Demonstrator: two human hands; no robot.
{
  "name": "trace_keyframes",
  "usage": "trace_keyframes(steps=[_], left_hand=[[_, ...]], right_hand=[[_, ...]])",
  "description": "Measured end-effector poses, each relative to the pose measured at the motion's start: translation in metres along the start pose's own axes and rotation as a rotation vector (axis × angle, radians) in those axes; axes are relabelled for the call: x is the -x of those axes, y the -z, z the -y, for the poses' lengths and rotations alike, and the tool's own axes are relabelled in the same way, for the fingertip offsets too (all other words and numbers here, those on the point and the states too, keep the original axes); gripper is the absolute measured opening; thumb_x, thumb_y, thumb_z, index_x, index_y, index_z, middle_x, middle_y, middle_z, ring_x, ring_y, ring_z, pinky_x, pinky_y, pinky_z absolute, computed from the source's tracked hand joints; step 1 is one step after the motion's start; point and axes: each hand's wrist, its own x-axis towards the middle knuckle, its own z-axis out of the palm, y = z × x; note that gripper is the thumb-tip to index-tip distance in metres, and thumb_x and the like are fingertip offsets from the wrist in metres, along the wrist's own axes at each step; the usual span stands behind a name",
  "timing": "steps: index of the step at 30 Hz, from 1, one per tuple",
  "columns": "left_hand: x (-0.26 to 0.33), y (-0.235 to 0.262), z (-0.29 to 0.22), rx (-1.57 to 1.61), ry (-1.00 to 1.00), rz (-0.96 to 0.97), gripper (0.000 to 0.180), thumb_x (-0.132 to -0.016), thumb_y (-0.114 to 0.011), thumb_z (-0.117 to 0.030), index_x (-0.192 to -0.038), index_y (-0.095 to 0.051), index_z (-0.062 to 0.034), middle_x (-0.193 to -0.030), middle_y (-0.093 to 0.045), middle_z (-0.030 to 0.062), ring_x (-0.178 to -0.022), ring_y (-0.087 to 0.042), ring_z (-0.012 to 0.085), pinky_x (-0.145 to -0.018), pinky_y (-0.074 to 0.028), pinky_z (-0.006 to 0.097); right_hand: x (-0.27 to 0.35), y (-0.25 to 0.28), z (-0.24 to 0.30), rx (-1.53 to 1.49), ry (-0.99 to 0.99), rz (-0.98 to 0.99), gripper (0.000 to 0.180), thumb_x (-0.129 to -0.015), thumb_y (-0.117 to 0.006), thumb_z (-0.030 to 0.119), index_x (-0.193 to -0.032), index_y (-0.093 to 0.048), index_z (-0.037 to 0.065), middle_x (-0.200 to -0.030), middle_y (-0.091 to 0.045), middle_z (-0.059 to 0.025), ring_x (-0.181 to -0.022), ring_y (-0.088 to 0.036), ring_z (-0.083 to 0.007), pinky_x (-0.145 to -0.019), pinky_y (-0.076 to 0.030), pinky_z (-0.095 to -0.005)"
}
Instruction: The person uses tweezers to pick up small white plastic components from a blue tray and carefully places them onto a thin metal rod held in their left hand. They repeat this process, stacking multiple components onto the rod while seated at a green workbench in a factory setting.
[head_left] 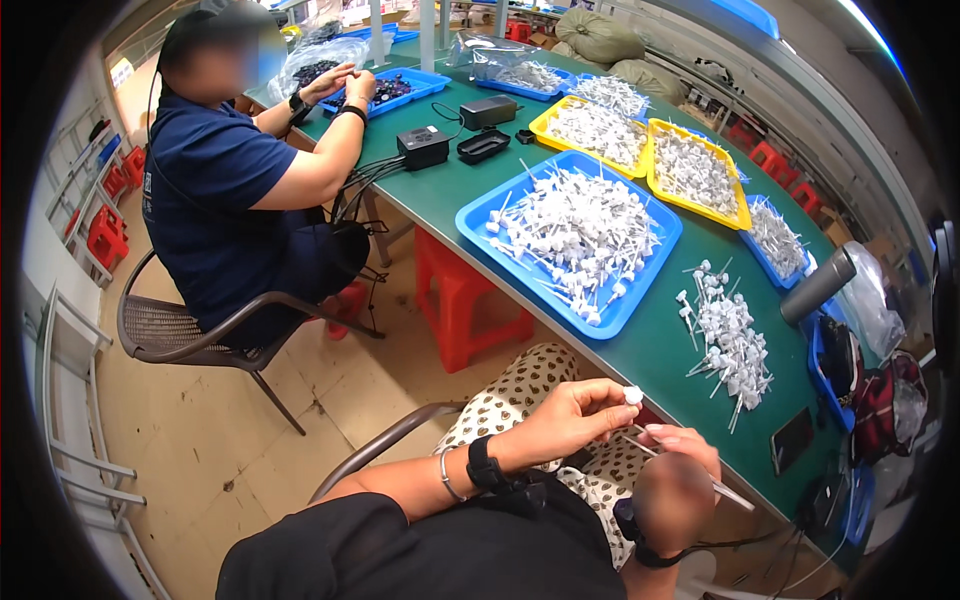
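Note:
My left hand (580,415) pinches a small white plastic piece (633,396) between thumb and fingertips, above my lap at the table's edge. My right hand (690,448) is closed around a thin, light metal tool (738,496) that looks like tweezers. Its narrow end points toward my left hand, just below the white piece. A blurred patch hides part of the right hand. On the green table beyond lies a loose pile of white plastic pieces with thin stems (728,335). Left of it, a blue tray (472,222) is heaped with similar pieces.
Two yellow trays (655,208) and more blue trays hold white pieces farther back. A grey cylinder (818,285) and a phone (792,440) are at the right. Across the left corner a co-worker (235,190) handles something over a blue tray (425,82). Black boxes (423,147) trail cables.

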Motion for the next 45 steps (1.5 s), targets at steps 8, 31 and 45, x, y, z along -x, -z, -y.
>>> trace_keyframes(steps=[8,31,45], left_hand=[[0.000,0.001,0.002,-0.079,-0.058,-0.018,0.018,-0.096,-0.064,-0.013,-0.110,-0.066,-0.0017,-0.097,-0.064,0.0012,-0.080,-0.060,0.0057,-0.068,-0.049,0.022],[0.000,0.001,0.006,-0.300,-0.083,0.006,0.020,-0.095,-0.062,-0.007,-0.114,-0.067,-0.0012,-0.097,-0.059,0.0018,-0.082,-0.057,0.0055,-0.067,-0.047,0.021],[0.002,-0.003,0.009,-0.195,0.102,0.093,0.023,-0.099,-0.057,-0.012,-0.118,-0.064,-0.0010,-0.101,-0.066,0.0022,-0.089,-0.060,0.0071,-0.078,-0.051,0.024]], right_hand=[[0.008,-0.001,-0.004,-0.112,-0.070,-0.104,0.029,-0.088,-0.072,0.010,-0.109,-0.057,-0.003,-0.105,-0.066,-0.0211,-0.092,-0.067,-0.0264,-0.086,-0.055,-0.0364],[0.000,-0.004,-0.005,0.426,0.220,-0.018,0.027,-0.081,-0.077,0.009,-0.102,-0.061,0.004,-0.098,-0.069,-0.0165,-0.085,-0.067,-0.0303,-0.072,-0.054,-0.0368],[0.003,-0.007,0.012,0.466,0.307,0.056,0.026,-0.082,-0.077,0.017,-0.101,-0.062,0.006,-0.100,-0.068,-0.0110,-0.085,-0.068,-0.0298,-0.073,-0.056,-0.0369]])
